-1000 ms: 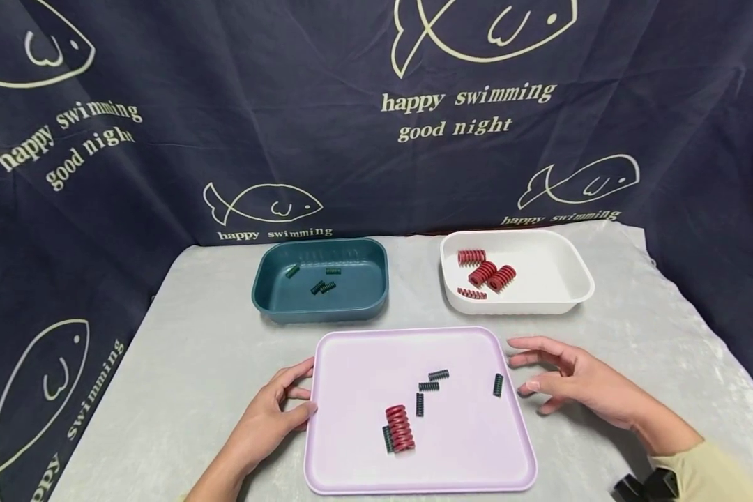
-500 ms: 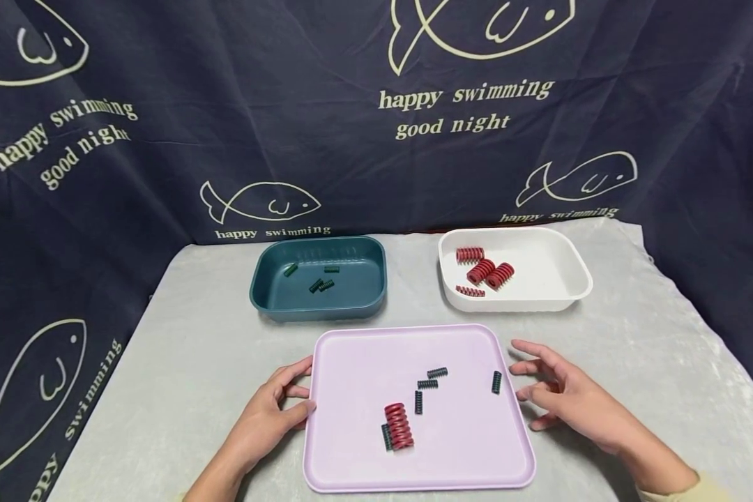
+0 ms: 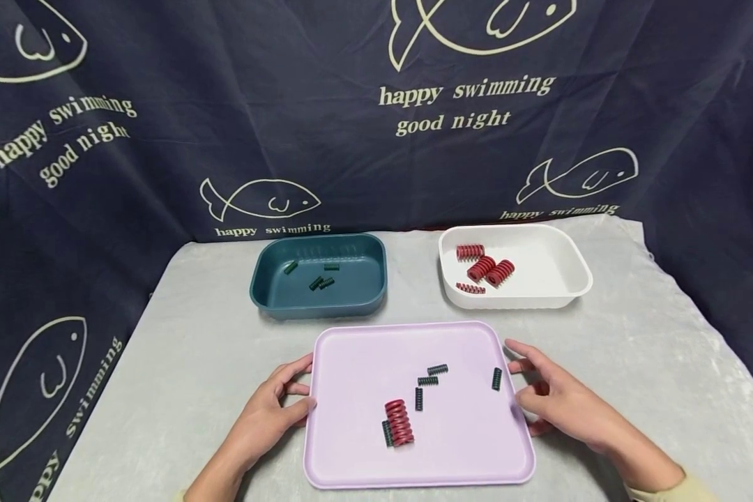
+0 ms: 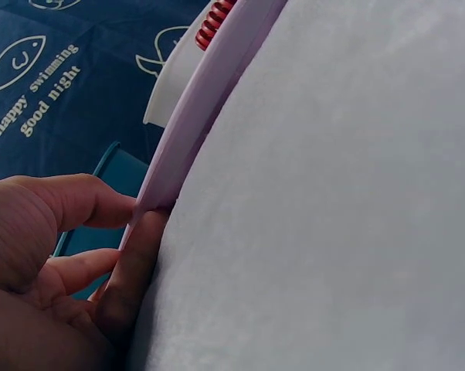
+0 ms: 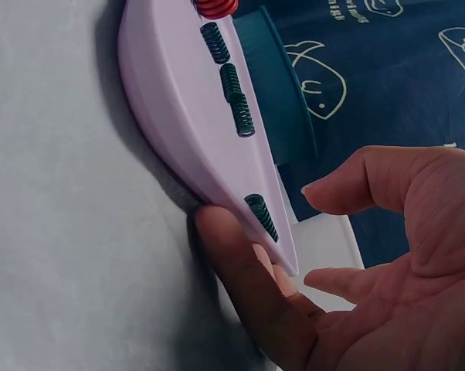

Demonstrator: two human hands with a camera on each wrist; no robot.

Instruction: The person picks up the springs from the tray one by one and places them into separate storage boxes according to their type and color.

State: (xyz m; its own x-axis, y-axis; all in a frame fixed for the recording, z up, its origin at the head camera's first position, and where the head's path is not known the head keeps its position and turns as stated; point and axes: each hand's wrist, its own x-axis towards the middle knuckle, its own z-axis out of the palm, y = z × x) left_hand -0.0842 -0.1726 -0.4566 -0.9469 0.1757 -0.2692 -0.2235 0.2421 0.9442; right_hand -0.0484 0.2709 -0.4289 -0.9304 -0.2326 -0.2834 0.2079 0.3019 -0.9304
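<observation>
A pale purple tray [image 3: 351, 362] lies in front of me on the table. On it, one red coil spring [image 3: 399, 422] lies against a dark green spring [image 3: 387, 434], while several other dark green springs [image 3: 428, 381] lie farther right. My left hand [image 3: 270, 411] pinches the tray's left edge, thumb on the rim [image 4: 167, 174] and a finger below. My right hand [image 3: 561, 401] is at the right edge. In the right wrist view, one fingertip [image 5: 217, 224] touches the tray's outer side and the thumb [image 5: 348, 185] stands apart from the rim.
Behind the tray stand a teal bin [image 3: 316, 300] with several green springs and, to its right, a white bin [image 3: 514, 302] with several red springs. A dark blue fish-print curtain [image 3: 351, 125] hangs behind the table, which has a pale cloth [image 3: 194, 335].
My right hand has moved in against the tray's right edge, its thumb now nearer the rim. My left hand and the springs have stayed in place.
</observation>
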